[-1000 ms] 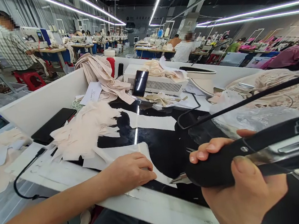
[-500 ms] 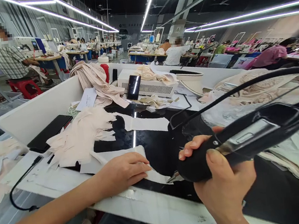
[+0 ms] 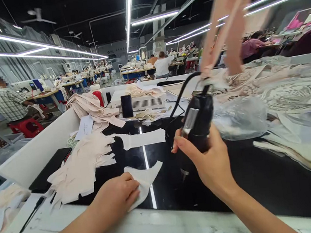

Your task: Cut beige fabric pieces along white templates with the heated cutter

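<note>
My right hand (image 3: 208, 163) is closed around a black corded hand tool (image 3: 197, 122), held upright with its metal tip pointing down at the glossy black worktop (image 3: 265, 178). My left hand (image 3: 116, 198) lies near the front edge, its fingers pressed on a small pale fabric piece (image 3: 145, 180). A longer white fabric strip (image 3: 141, 138) lies further back. A heap of cut pale pink pieces (image 3: 81, 167) sits to the left.
A black phone (image 3: 50, 169) lies at the left, with a cable running off the edge. A white box with a second phone (image 3: 127, 105) leaning on it stands at the back. Lace fabric and plastic bags (image 3: 281, 104) pile up on the right. Other people sit at sewing tables behind.
My right hand has swung the tool from lying sideways to upright and moved left. My left hand has slid back toward the front edge with the fabric piece. The camera has tilted up.
</note>
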`<state>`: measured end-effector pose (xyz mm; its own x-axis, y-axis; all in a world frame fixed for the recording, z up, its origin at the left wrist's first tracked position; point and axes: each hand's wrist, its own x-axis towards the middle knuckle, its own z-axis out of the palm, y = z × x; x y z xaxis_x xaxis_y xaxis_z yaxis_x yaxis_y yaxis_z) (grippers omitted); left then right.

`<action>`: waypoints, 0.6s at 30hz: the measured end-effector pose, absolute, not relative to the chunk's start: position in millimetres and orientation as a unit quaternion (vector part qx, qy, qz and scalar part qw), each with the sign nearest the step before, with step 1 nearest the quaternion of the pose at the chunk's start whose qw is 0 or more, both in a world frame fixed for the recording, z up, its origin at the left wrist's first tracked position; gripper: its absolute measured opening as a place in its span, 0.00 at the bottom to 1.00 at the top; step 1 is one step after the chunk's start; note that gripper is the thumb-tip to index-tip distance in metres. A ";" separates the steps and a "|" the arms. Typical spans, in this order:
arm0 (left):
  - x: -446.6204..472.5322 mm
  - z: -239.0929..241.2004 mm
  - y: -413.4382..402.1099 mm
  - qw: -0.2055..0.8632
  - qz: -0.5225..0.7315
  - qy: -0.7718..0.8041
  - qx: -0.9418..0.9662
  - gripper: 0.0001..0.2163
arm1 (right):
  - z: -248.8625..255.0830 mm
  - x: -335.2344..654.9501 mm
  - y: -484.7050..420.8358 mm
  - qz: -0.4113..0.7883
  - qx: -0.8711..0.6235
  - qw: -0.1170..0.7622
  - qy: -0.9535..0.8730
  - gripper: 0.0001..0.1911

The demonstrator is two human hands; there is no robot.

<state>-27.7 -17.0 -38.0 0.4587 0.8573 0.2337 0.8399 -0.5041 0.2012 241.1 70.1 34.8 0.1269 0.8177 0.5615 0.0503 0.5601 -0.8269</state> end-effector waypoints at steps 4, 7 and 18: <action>-26.0 -15.8 -8.0 0.074 0.099 0.524 0.842 0.13 | 40.1 236.9 73.2 0.267 -0.376 0.640 -0.614 0.22; -31.2 -2.9 14.1 0.030 0.102 0.520 0.847 0.11 | 38.1 228.4 75.8 0.278 -0.353 0.654 -0.609 0.21; -39.3 -8.7 83.0 0.184 0.083 0.321 0.925 0.36 | 27.7 198.0 81.3 0.345 -0.296 0.688 -0.566 0.19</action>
<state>-39.3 83.0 -8.7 0.7799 0.6250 0.0352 0.5642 -0.7262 0.3928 198.0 81.3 27.7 0.1207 0.8097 0.5743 -0.1406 0.5866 -0.7976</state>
